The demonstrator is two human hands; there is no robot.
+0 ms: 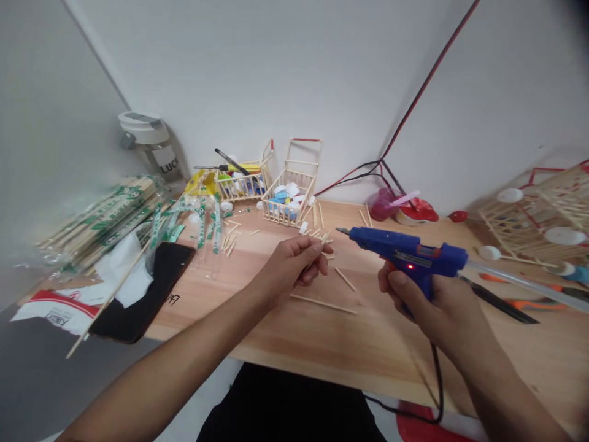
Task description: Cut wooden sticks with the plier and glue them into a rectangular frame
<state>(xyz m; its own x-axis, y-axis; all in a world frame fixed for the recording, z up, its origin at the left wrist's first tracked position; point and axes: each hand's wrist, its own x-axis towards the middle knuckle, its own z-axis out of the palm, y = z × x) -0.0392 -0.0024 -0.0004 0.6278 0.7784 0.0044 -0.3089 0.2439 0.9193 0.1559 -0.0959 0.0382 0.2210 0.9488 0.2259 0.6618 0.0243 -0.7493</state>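
My right hand (423,301) is wrapped round the handle of a blue hot glue gun (396,244), whose red light glows. A clear glue stick (524,283) sticks out of its back, and its nozzle points left toward my left hand (301,261). Thumb and forefinger of that hand pinch a short wooden stick (324,237), partly hidden by the fingers. Nozzle and stick are apart. Below them a long thin stick (324,304) and a shorter piece (346,279) lie on the wooden table (285,344).
Two little stick-built carts (288,212) holding caps and small items stand by the wall. Left are bagged skewers (105,215), a bottle (154,147) and a black phone (142,294). Right are a purple cup (381,204), pliers (534,304) and more stick models (538,215).
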